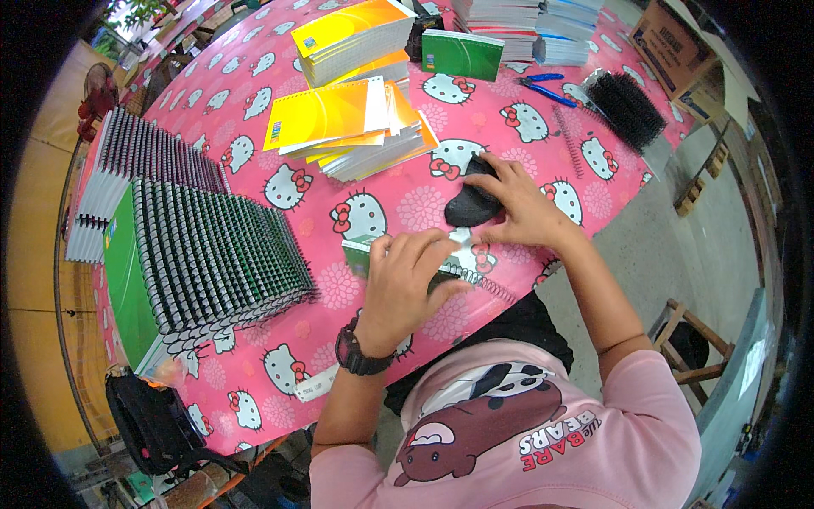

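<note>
My left hand [405,284], with a black watch on its wrist, is closed over a small green-covered notebook [356,254] near the table's front edge. Most of the notebook is hidden under the fingers. A thin dark spiral coil [493,288] runs along its edge and sticks out to the right. Just beyond, my right hand [521,204] curls its fingers over a black, soft-looking object [472,202] lying on the table; its exact kind I cannot make out. The right thumb points toward the notebook.
Stacks of spiral-bound green notebooks [225,263] stand at left. Yellow-covered pads [339,127] are piled ahead, near an upright green notebook [462,56]. Blue-handled pliers [547,85], a loose coil [568,140] and a bundle of black coils [627,110] lie at right. Cardboard boxes [674,47] stand beyond.
</note>
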A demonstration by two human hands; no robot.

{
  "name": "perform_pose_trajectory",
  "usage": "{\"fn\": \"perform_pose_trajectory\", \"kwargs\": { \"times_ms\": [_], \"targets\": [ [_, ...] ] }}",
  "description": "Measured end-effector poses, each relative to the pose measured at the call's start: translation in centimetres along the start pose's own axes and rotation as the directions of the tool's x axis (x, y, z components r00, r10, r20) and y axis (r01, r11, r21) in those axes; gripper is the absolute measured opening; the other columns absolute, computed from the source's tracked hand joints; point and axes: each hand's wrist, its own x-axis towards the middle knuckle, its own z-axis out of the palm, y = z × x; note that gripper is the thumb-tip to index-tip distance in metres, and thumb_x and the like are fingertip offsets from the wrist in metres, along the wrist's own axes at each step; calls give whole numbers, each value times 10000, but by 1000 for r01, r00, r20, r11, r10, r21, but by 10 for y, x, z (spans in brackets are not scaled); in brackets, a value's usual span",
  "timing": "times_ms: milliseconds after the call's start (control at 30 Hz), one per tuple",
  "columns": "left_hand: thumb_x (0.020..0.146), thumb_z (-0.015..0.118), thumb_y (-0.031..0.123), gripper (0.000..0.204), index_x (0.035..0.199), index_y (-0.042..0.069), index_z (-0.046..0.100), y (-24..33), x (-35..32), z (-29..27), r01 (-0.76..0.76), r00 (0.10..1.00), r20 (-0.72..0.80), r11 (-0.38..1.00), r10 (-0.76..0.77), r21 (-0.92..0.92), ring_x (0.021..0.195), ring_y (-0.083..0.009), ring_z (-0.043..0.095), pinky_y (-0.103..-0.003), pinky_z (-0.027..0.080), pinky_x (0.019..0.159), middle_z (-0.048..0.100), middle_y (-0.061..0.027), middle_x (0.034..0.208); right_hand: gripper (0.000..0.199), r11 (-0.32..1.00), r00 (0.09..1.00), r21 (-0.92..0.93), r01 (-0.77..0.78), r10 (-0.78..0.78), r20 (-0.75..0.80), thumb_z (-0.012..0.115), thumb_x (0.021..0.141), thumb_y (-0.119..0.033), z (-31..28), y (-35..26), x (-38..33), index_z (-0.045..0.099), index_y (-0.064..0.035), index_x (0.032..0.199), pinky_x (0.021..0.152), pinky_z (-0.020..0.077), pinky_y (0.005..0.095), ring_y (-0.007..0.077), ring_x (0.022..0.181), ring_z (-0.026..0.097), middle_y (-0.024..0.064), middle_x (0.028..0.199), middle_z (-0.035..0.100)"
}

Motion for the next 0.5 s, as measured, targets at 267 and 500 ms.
{"fn": "perform_pose_trajectory", "kwargs": {
  "times_ms": [267, 500],
  "targets": [
    [683, 723, 319, 262, 850, 137, 635, -17, 0, -13, 28, 999, 27, 986, -33, 163, 875, -180, 527, -458, 241, 930, 592, 14, 829, 609, 932, 992, 340, -125, 109, 67, 707, 687, -520, 0, 6, -5, 621, -84, 1103, 981, 359, 433, 352, 1138, 468, 225, 1216, 512],
    [653, 748, 290, 193, 753, 160, 646, -26, -5, -9, 53, 998, -37, 978, -46, 200, 834, -166, 523, -460, 230, 935, 568, 23, 753, 775, 665, 944, 736, -125, -150, 295, 521, 719, -708, -16, -25, -14, 677, 12, 960, 972, 356, 409, 297, 1078, 542, 178, 1125, 601]
  ]
}}
